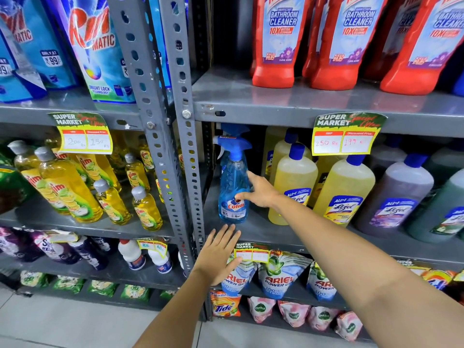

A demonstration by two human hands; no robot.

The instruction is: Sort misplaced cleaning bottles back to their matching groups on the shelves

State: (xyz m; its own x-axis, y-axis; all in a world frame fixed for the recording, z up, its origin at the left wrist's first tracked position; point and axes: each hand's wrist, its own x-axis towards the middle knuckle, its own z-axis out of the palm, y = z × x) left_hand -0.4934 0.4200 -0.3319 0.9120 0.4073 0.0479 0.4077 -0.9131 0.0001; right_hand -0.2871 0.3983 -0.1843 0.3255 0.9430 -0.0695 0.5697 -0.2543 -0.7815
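A: Centre of frame, middle shelf: blue Colin spray bottle, upright, at the far left end of a row of yellow Lizol bottles.

B: Right hand right up against it, fingers spread and loose, thumb tip touching the label, index finger stretched along the bottle's right side. Not closed around anything.

A: Left hand lower, centre of frame, palm flat, fingers straight and close together, held in front of the shelf's front edge just under the spray bottle. Holding nothing. Touching the edge or not: cannot tell.

B: Upper right, red bathroom cleaner bottles. Left of centre, past the grey perforated upright, yellow Vim bottles. Lower centre, Ariel pouches partly behind the left hand.
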